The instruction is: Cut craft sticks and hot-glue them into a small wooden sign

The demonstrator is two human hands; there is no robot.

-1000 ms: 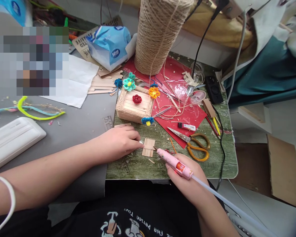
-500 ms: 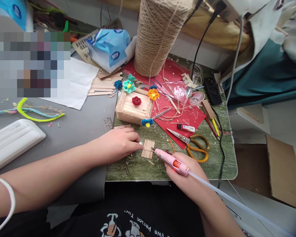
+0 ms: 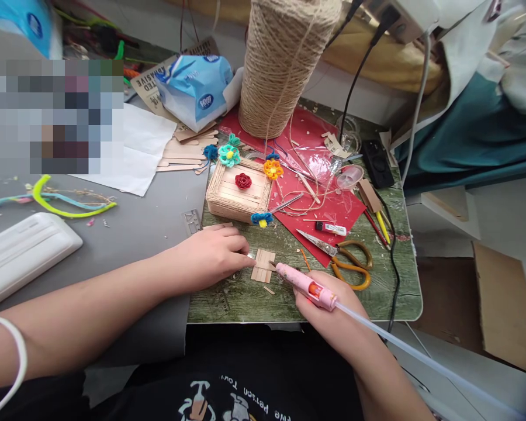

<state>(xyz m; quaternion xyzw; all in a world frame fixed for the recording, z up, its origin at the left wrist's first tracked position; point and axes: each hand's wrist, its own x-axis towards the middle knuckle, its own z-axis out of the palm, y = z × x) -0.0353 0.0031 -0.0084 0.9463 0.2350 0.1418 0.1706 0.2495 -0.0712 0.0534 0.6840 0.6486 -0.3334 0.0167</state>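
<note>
In what looks like a gluing step, the right hand (image 3: 345, 294) grips the glue gun (image 3: 304, 285), tip at the right side of the panel (image 3: 263, 271) on the table (image 3: 245, 308), the left hand (image 3: 219, 251) meets the panel's left edge, whether pinching I cannot tell, and the next move likely calls for steady aim.

right fingers (image 3: 304, 303) around pink glue gun (image 3: 298, 282), left fingers (image 3: 242, 261) at small wooden panel (image 3: 263, 273), scissors (image 3: 333, 250) nearby

Head camera looks forward and down at both hands (image 3: 221, 252)
</note>
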